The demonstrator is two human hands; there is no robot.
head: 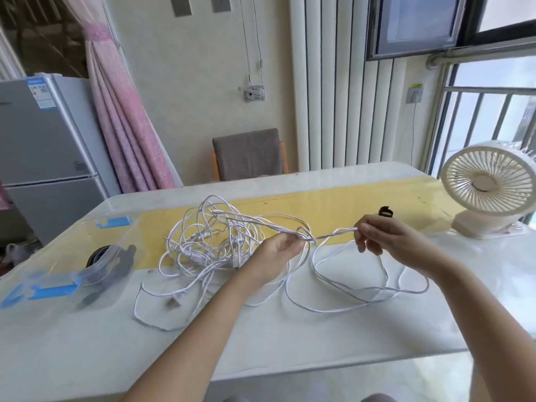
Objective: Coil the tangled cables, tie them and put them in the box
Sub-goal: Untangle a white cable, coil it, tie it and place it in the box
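Tie [385, 211] half-hidden; fan [490, 184] cut off

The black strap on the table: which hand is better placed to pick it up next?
Probably the right hand: the black strap lies just behind it, while the left hand grips the tangled cables farther away. Both hold cables now.

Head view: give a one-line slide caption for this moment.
Left hand and right hand pinch a taut strand of the tangled white cables; clear box sits at left.
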